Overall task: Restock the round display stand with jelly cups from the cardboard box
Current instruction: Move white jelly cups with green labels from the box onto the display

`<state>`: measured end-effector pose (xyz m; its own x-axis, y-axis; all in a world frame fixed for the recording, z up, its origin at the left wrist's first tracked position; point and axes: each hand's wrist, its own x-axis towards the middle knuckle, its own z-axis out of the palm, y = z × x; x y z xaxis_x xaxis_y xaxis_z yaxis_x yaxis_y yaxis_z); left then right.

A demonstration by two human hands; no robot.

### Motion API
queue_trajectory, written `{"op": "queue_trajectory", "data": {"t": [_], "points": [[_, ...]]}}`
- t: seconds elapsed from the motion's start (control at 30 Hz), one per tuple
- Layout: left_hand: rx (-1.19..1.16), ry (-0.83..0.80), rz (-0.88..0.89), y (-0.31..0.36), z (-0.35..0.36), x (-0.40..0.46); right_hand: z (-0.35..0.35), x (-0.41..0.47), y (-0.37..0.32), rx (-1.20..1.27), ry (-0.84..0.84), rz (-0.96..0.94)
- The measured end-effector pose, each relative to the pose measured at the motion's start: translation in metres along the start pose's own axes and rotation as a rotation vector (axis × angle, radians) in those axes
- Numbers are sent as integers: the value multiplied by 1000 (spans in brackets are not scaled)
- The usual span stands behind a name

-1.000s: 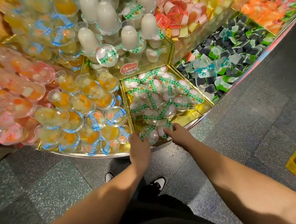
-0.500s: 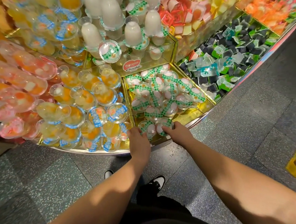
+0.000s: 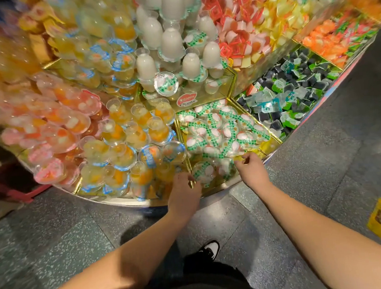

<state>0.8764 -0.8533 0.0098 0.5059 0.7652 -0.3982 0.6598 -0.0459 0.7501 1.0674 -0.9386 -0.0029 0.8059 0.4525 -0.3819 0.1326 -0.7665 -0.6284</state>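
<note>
Jelly cups [image 3: 206,170] with green-checked lids lie at the display stand's [image 3: 126,202] near rim, between both hands. Left hand [image 3: 184,193] touches one, grip unclear; right hand [image 3: 251,168], fingers curled, equally near, hold unclear.

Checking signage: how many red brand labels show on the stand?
1: the red brand label on the tier wall just above the green-lidded jelly cups; others may hide round the stand.

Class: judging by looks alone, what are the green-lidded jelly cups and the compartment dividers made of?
Green-lidded jelly cups: probably clear thin plastic, since the white filling shows through; lids look like printed film. Compartment dividers: glossy gold, mirror-like card or foil; which one is unclear.
</note>
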Motion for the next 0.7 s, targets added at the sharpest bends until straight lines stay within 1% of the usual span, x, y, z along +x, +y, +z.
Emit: {"op": "queue_trajectory", "data": {"t": [0.13, 0.2, 0.23, 0.33, 0.43, 0.5, 0.6, 0.7], "points": [[-132, -89, 88, -16, -78, -20, 9, -58, -61, -16, 9, -163], [-147, -152, 96, -33, -129, -30, 27, -93, -103, -34, 2, -251], [-157, -158, 100, -45, -156, -32, 41, -109, -126, -40, -19, -300], [-185, -52, 86, -83, -243, -37, 90, -157, -197, -100, -120, -437], [-79, 17, 77, -117, -337, -43, 149, -194, -261, -140, -258, -553], [10, 86, 49, -143, -396, -52, 189, -216, -301, -233, -319, -661], [104, 220, -6, -185, -466, -66, 249, -241, -352, -360, -389, -797], [146, 344, -75, -225, -518, -73, 308, -260, -395, -464, -450, -893]]}}
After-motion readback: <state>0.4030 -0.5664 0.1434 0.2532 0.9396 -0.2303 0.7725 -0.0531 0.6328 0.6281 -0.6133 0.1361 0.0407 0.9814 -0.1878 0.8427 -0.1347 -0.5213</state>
